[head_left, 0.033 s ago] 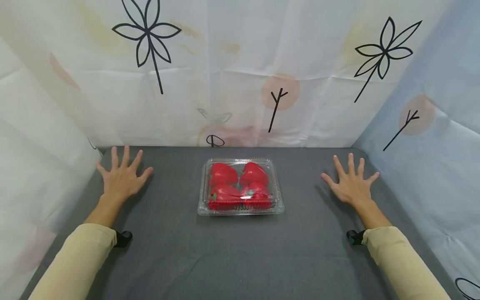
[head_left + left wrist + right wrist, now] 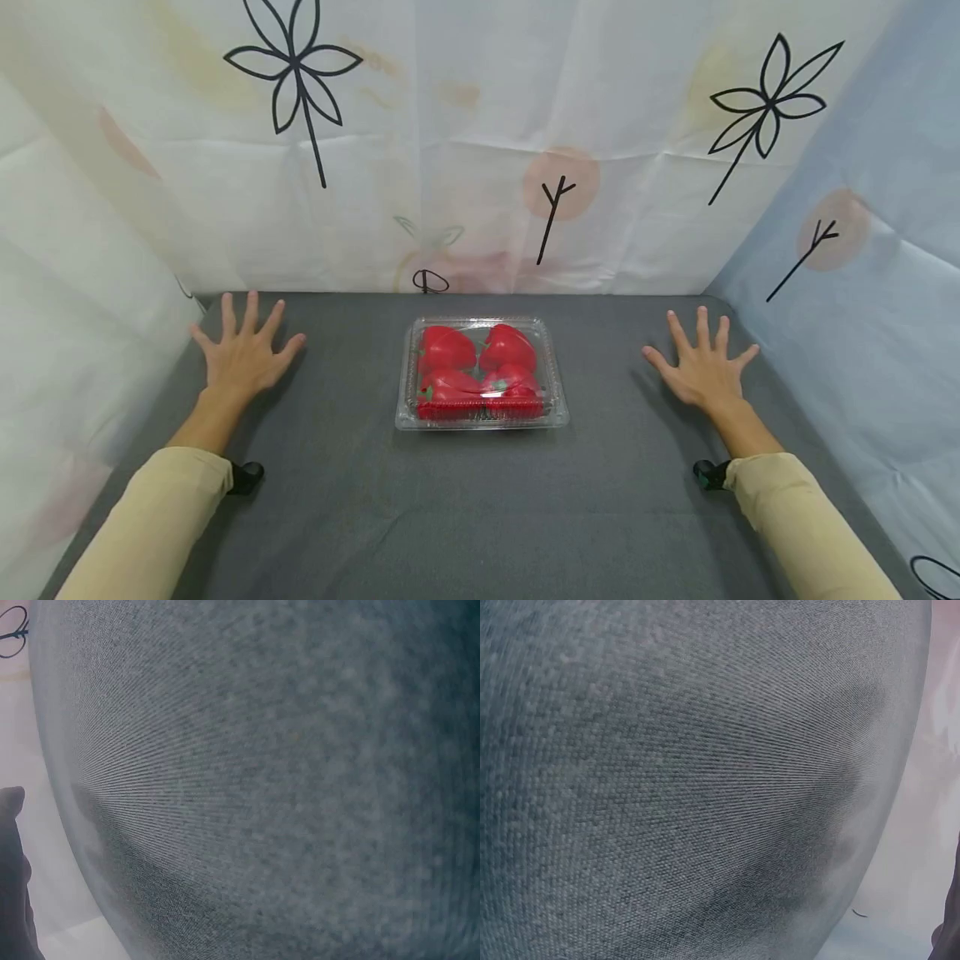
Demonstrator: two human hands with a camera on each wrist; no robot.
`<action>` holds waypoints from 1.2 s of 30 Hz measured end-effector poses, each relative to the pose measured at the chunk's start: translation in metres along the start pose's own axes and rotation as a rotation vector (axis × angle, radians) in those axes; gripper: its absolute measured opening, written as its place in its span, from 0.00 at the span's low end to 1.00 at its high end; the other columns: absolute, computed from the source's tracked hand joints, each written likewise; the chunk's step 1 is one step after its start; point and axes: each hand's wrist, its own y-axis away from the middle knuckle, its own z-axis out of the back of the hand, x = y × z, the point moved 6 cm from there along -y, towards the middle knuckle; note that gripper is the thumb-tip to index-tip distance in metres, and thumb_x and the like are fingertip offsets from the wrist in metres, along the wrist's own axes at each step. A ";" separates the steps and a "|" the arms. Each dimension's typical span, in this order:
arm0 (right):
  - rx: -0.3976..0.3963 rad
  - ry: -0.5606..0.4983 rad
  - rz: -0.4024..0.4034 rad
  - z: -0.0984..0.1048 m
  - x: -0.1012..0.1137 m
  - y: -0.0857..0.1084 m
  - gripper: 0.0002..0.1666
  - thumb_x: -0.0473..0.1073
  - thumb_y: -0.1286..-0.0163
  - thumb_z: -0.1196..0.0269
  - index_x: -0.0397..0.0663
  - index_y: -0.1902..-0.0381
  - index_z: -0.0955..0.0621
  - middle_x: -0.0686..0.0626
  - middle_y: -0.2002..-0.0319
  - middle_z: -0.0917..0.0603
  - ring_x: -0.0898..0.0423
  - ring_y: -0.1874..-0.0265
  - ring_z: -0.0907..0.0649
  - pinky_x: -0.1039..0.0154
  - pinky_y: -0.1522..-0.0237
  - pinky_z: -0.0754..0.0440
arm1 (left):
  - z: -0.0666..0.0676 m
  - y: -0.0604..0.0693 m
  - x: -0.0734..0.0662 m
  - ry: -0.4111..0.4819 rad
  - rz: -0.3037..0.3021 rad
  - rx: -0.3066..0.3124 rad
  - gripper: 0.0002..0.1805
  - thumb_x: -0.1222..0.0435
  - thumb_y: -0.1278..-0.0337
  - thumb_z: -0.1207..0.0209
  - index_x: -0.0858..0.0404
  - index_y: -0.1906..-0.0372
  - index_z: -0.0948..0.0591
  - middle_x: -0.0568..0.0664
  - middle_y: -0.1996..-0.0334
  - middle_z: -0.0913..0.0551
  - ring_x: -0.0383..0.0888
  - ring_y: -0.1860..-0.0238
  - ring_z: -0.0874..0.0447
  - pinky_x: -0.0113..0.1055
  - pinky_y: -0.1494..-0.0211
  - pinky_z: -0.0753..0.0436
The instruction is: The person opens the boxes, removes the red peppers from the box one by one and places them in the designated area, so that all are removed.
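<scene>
A clear plastic clamshell box (image 2: 557, 396) lies near the middle of the grey table, its lid down. Through the plastic several glossy red bell peppers (image 2: 447, 350) show, with bits of green stem. Well to the left of the box, my left hand (image 2: 240, 354) has its fingers spread and holds nothing. My right hand (image 2: 702, 367) is likewise spread, palm down, off to the right of the box. Neither hand touches the box. Both wrist views show mostly grey cloth, with a dark sliver of the hand at the edge.
Grey cloth (image 2: 480, 517) covers the table. A white curtain (image 2: 480, 108) with black plant drawings hangs behind it, and more fabric (image 2: 885, 350) closes the right side. Black wrist cameras (image 2: 246, 477) sit by the cream sleeves.
</scene>
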 end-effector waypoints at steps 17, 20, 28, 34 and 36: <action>-0.039 -0.006 0.053 0.008 0.015 0.007 0.51 0.77 0.29 0.61 0.61 0.19 0.59 0.35 0.22 0.69 0.29 0.27 0.69 0.16 0.47 0.76 | 0.004 0.006 -0.006 0.005 -0.002 -0.034 0.44 0.35 0.30 0.64 0.57 0.21 0.49 0.63 0.21 0.65 0.66 0.25 0.81 0.79 0.40 0.76; -0.046 -0.004 0.065 0.011 0.019 0.007 0.50 0.77 0.29 0.61 0.61 0.19 0.59 0.35 0.22 0.69 0.29 0.27 0.69 0.17 0.47 0.76 | 0.007 0.006 -0.008 0.009 -0.010 -0.047 0.43 0.35 0.30 0.63 0.57 0.21 0.48 0.63 0.21 0.64 0.65 0.24 0.82 0.78 0.40 0.76; -0.055 -0.029 0.093 0.019 0.036 0.010 0.50 0.75 0.28 0.59 0.58 0.19 0.55 0.35 0.22 0.67 0.28 0.26 0.66 0.17 0.46 0.75 | 0.012 0.006 -0.016 -0.013 -0.022 -0.061 0.42 0.36 0.29 0.61 0.56 0.21 0.49 0.63 0.21 0.61 0.64 0.24 0.81 0.78 0.39 0.75; -0.062 -0.020 0.112 0.021 0.046 0.010 0.50 0.75 0.29 0.58 0.57 0.19 0.53 0.35 0.22 0.66 0.29 0.26 0.65 0.17 0.45 0.74 | 0.015 0.007 -0.026 -0.021 -0.037 -0.067 0.42 0.37 0.29 0.59 0.56 0.21 0.47 0.62 0.21 0.60 0.64 0.24 0.80 0.78 0.38 0.74; -0.066 -0.020 0.119 0.021 0.049 0.010 0.50 0.75 0.29 0.58 0.57 0.19 0.52 0.36 0.22 0.65 0.29 0.26 0.65 0.17 0.45 0.74 | 0.016 0.008 -0.030 -0.019 -0.042 -0.070 0.41 0.38 0.29 0.59 0.56 0.21 0.46 0.62 0.21 0.60 0.63 0.24 0.80 0.78 0.38 0.74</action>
